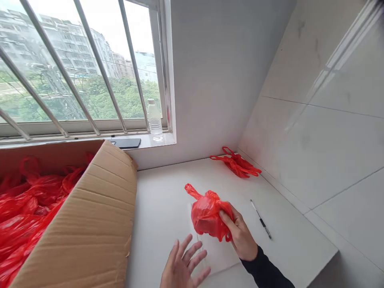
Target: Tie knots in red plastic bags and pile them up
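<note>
— What is seen nearest the camera?

— The left hand is held flat and empty at the bottom edge, fingers spread apart, over the white worktop. Nothing is touched by it.

— And the other one?

— The right hand, with a dark sleeve behind it, is clamped on a bunched red bag. The bag is gripped at its right side, with the thumb laid across the plastic and a knotted tail pointing up and left. It is placed near the middle of the worktop, just beyond the left hand. Whether it rests on the surface or is held just above cannot be told.

— What is found around it?

— A pen is laid to the right, near the tiled wall. To the left, a cardboard box is filled with more red bags.

— Further back?

— A second red bag is left flattened in the far corner, well apart from the hands. On the sill behind, a phone is laid flat and a water bottle is stood upright against the barred window.
</note>
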